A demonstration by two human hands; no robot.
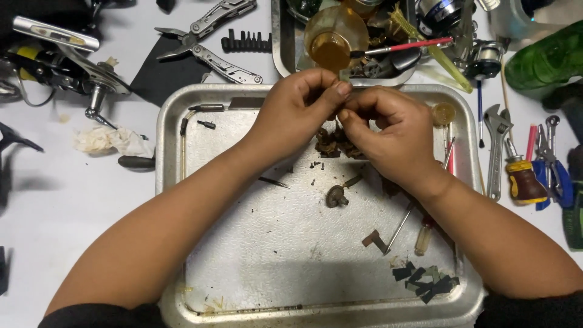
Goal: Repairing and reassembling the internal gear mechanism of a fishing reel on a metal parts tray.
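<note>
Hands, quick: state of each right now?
Left hand: fingers curled shut, pinching a small part I cannot identify, over the metal tray.
Right hand: fingers closed, pinching at the same spot.

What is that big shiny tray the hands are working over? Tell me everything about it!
The large silvery metal tray is rectangular with rounded corners and a raised rim. It lies flat on the white table, scratched and smudged with grime. Small dark screws, a round rusty gear part, dark flat scraps and thin rods lie scattered in it. Both forearms cross its near edge, with the left hand and right hand above its far half.
</note>
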